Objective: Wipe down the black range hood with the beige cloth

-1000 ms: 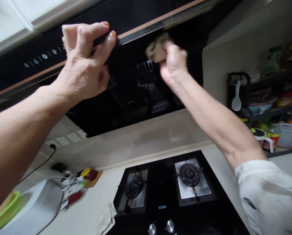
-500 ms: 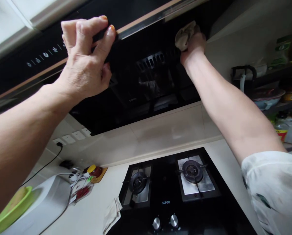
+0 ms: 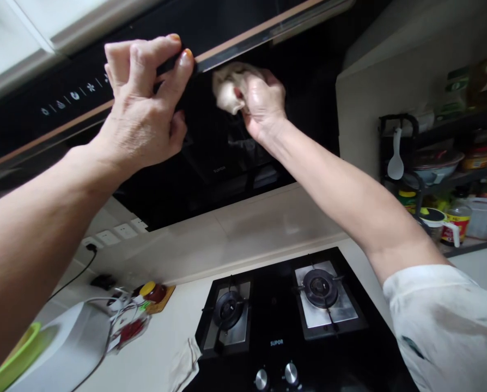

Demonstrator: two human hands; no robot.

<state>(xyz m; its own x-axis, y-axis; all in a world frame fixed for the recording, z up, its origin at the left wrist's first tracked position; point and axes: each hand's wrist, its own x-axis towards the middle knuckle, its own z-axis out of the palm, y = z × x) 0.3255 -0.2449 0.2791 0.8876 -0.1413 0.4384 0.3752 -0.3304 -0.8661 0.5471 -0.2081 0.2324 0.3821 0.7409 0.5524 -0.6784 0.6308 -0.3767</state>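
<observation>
Overhead is a black range hood with a copper-coloured strip along its front edge. My left hand rests on that edge, its fingers bent and apart against the front panel, beside the touch icons. The thumb hangs below the edge. In my right hand is a crumpled beige cloth, held up against the dark underside of the hood. Part of the cloth is hidden by the fingers and slightly blurred.
Below is a black two-burner gas stove. A second folded cloth lies at its left edge. Further left are a jar with a yellow lid, cables and a white appliance. At right, a dark rack holds bottles, jars and a pot.
My right hand has swept the cloth leftward along the hood's underside, from the right end to near my left hand. My left hand has stayed on the edge.
</observation>
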